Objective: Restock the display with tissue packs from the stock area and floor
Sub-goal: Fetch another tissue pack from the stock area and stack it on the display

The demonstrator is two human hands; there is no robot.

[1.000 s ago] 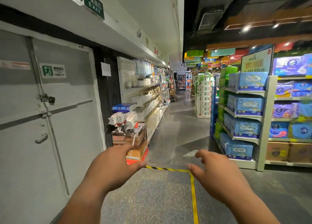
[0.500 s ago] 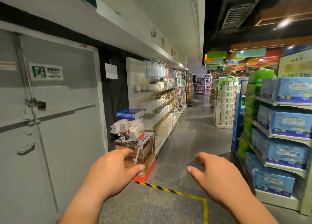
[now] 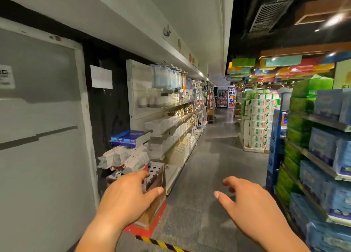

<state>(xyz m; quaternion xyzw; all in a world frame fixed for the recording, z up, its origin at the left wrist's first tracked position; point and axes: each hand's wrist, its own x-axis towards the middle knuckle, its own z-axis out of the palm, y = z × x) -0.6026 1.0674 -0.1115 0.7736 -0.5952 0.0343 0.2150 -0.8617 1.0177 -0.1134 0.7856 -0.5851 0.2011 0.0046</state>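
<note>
Left hand (image 3: 126, 195) and right hand (image 3: 250, 206) held out, fingers relaxed, grasping nothing, blue tissue packs (image 3: 322, 147) lying lengthwise along right-side shelf (image 3: 319, 163) edges, faces toward aisle

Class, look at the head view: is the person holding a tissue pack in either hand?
No. The left hand and the right hand reach forward with loose fingers, both holding nothing, while blue tissue packs sit on the shelves at right.

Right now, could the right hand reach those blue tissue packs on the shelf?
Probably yes: the empty right hand is raised in the open aisle, and nothing stands between it and the blue tissue packs on its right.
</note>
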